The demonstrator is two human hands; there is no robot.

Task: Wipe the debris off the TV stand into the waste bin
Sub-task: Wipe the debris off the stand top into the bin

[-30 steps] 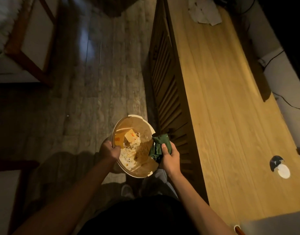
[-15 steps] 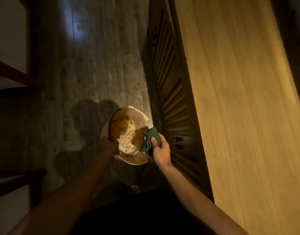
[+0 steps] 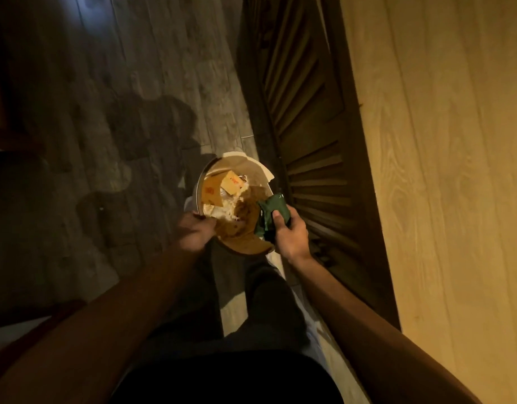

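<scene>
A round white waste bin [image 3: 260, 166] sits low over the floor, just left of the TV stand's dark slatted front. Inside it lie a small orange-printed carton [image 3: 232, 182] and white scraps [image 3: 222, 209]. My left hand [image 3: 194, 233] grips the bin's near-left rim. My right hand [image 3: 289, 234] holds a bunched dark green cloth [image 3: 270, 215] over the bin's right edge. The light wooden top of the TV stand [image 3: 444, 170] fills the right side of the view.
Grey wood-plank floor [image 3: 152, 83] spreads to the left, with my shadow on it. Dark wooden furniture legs [image 3: 6, 135] stand at the far left edge. My legs in dark trousers [image 3: 251, 310] are below the bin.
The view has tilted down and closer to the bin. The bin has tipped so the carton shows again. Both hands keep their hold, the cloth still at the bin's right edge.
</scene>
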